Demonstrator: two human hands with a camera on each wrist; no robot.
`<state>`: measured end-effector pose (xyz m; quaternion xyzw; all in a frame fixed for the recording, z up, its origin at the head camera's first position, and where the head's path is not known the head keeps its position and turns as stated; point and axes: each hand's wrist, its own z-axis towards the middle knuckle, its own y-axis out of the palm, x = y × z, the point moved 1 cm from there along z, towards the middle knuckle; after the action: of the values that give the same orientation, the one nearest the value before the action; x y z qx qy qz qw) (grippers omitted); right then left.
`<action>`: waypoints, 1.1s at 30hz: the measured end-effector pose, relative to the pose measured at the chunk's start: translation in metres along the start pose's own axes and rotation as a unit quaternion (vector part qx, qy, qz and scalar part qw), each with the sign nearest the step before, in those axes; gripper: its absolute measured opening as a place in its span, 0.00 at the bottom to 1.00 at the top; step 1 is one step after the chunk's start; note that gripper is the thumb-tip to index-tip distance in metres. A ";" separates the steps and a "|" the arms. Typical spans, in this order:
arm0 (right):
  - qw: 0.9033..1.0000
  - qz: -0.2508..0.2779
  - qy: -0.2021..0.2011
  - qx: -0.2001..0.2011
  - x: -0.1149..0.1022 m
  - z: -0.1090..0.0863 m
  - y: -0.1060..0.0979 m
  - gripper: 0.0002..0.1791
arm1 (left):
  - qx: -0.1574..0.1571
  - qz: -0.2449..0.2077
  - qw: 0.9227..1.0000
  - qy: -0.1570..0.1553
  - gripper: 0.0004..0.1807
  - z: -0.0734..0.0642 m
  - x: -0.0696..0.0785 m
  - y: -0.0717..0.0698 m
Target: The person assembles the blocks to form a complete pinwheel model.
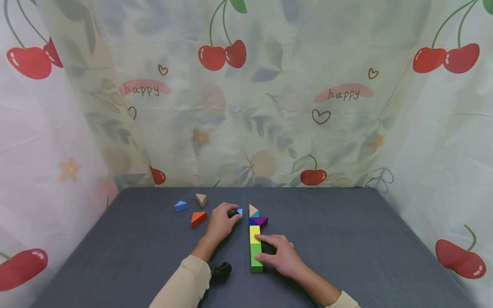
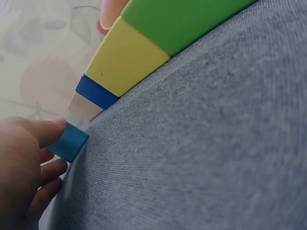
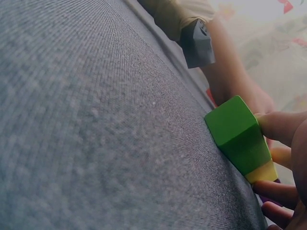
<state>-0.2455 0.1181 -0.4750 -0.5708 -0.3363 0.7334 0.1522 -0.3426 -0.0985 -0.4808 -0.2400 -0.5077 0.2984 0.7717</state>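
Cherry-printed cloth hung behind the tabletop. The left hand, nearer the far end of a block row running straight away, pinched a blue block just left of it; the right hand, fingers spread, touched the row's side.

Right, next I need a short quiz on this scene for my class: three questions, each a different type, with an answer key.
1. Which hand pinches the light-blue block?
2. True or false: the green block lies nearer the person than the yellow block.
3. How many loose triangular blocks lie on the left half of the table in the head view? A) two B) three C) five

Key:
1. The left hand.
2. True.
3. B: a blue block, a tan block and an orange block.
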 end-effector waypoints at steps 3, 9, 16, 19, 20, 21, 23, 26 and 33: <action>1.000 0.001 0.005 -0.004 0.000 0.000 0.000 0.29 | 0.001 0.004 1.000 -0.004 0.16 0.000 0.001 0.001; 1.000 0.002 0.011 -0.006 0.001 0.001 0.000 0.29 | -0.003 0.003 1.000 -0.009 0.16 0.000 0.004 0.003; 1.000 0.008 0.026 -0.011 0.000 0.001 0.000 0.29 | -0.002 0.005 1.000 -0.010 0.15 -0.001 0.007 0.005; 0.999 0.012 0.028 -0.011 -0.001 0.000 -0.001 0.29 | 0.000 0.009 1.000 -0.010 0.15 -0.001 0.008 0.005; 0.999 0.012 0.028 -0.011 -0.001 0.000 -0.001 0.29 | 0.000 0.008 1.000 -0.011 0.15 -0.001 0.008 0.006; 1.000 0.011 0.027 -0.011 -0.001 0.000 -0.001 0.29 | 0.001 0.006 1.000 -0.010 0.15 -0.002 0.009 0.006; 1.000 0.009 0.025 -0.012 -0.001 0.000 -0.001 0.29 | 0.000 0.003 1.000 -0.009 0.14 -0.002 0.009 0.006; 1.000 0.007 0.024 -0.014 -0.001 0.001 -0.001 0.29 | -0.002 0.000 1.000 -0.008 0.14 -0.002 0.010 0.008; 1.000 0.006 0.027 -0.014 0.000 0.001 -0.001 0.30 | -0.005 0.001 1.000 0.000 0.14 -0.001 0.010 0.011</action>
<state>-0.2467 0.1183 -0.4747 -0.5944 -0.3387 0.7141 0.1485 -0.3410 -0.0835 -0.4817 -0.2439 -0.5090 0.2967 0.7703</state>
